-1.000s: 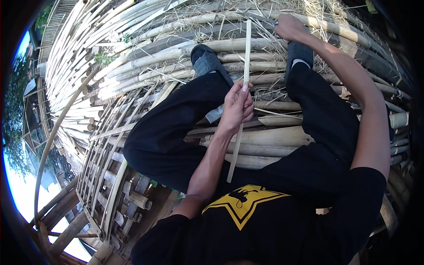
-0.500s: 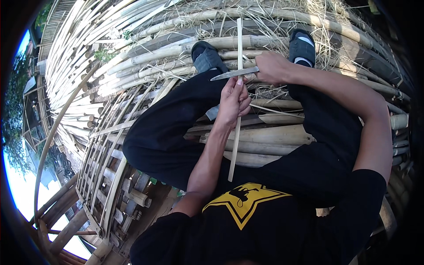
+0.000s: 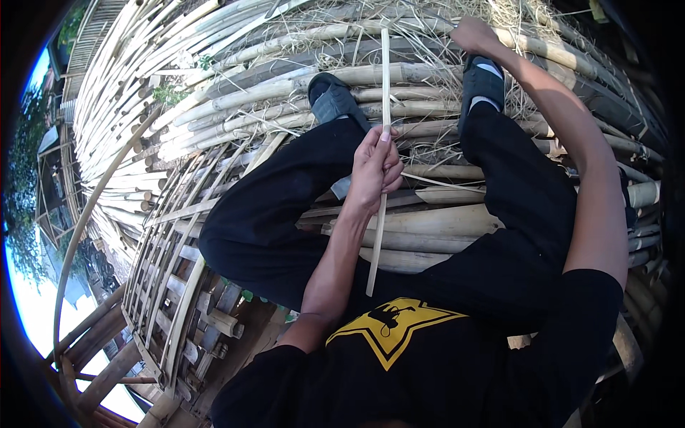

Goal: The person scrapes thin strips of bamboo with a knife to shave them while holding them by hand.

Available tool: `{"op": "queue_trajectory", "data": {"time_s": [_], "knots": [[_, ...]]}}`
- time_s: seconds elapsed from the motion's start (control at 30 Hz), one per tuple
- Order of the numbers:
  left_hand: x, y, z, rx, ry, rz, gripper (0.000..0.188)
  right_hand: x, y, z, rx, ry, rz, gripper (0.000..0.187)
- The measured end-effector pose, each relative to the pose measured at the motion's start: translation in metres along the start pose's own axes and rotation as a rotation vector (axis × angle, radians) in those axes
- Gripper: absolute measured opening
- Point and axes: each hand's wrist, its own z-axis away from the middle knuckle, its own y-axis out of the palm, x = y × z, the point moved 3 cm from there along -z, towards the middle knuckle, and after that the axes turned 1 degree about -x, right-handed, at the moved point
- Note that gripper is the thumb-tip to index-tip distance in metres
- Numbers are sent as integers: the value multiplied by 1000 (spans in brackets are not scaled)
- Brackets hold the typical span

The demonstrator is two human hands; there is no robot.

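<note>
"Many bamboo poles spread beneath and around you, the largest things in view. How far along are you on top of them?"

"Look next at the slatted frame on your left. Neither of your hands touches it, so I judge nothing to be in progress there. The work in hand seems to be the pale flat strip, which runs from close by your shirt outward past your left shoe, apart from your right shoe."

"What is done on it, then?"

"You have it in one long, slim piece, so I take the splitting to be finished. Whether any trimming is left along its faces or edges, you can't learn from this view; the surface shows too small."

"And my hands?"

"Your left hand has its grip clamped on the strip around the middle, thumb laid along it. Your right hand is just beyond your right shoe, well apart from the strip, fingers curled; whether that grip closes on anything, I cannot tell."

"Anything smaller?"

"Thin, straw-coloured fibres litter the poles beyond your feet. They look like waste from such cutting, which suggests to me that plenty is done already."
</note>
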Motion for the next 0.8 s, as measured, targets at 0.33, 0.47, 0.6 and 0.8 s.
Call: {"op": "queue_trajectory", "data": {"time_s": [0.33, 0.47, 0.6, 0.8], "knots": [[-3, -3, -1, -62, 28, -105, 17, 94, 38, 106, 308, -378, 22, 31], [3, 4, 1, -90, -26, -147, 16, 103, 41, 121, 318, -446, 30, 27], [-4, 4, 0, -118, 1, -223, 16, 95, 43, 99, 197, -530, 98, 23], [-12, -6, -1, -177, 76, -195, 18, 100, 39, 72, 147, -496, 146, 25]]}}
